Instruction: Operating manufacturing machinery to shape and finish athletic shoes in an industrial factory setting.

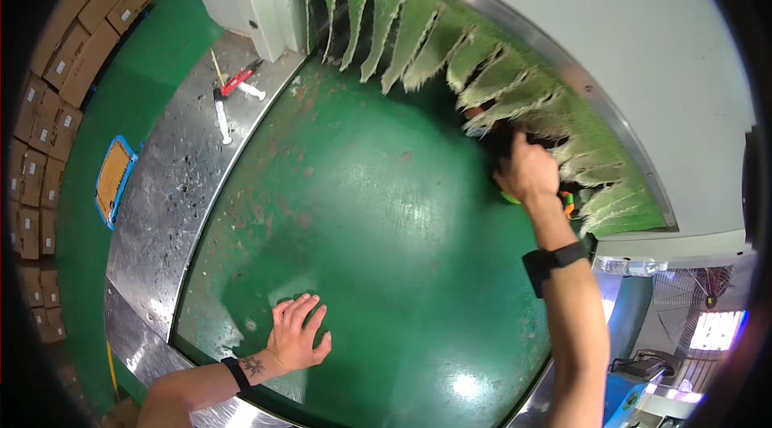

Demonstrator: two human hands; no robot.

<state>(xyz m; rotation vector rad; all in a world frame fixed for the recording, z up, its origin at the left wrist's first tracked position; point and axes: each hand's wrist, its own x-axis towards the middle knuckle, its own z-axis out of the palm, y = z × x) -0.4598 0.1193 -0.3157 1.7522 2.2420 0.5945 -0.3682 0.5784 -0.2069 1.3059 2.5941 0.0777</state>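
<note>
My left hand (297, 335) rests on the green conveyor belt (362, 179), palm down with its fingers spread, holding nothing. At the far right my right hand (532, 169) reaches to the frayed green strip curtain (426, 42). Its fingers are curled at a dark object (500, 141) lying in the shadow under the strips; what kind of thing it is I cannot make out. Just beside that hand, a small orange and green piece (569, 204) shows under the strips. The strips hide whatever lies behind them.
Along the left runs a scratched metal ledge (173, 162) carrying red-handled pliers (240, 79) and a white and black syringe-like tube (222, 117). A blue-framed board (115, 181) stands beside it. Cardboard boxes (56, 130) are stacked far left; a fan (691, 299) is at right.
</note>
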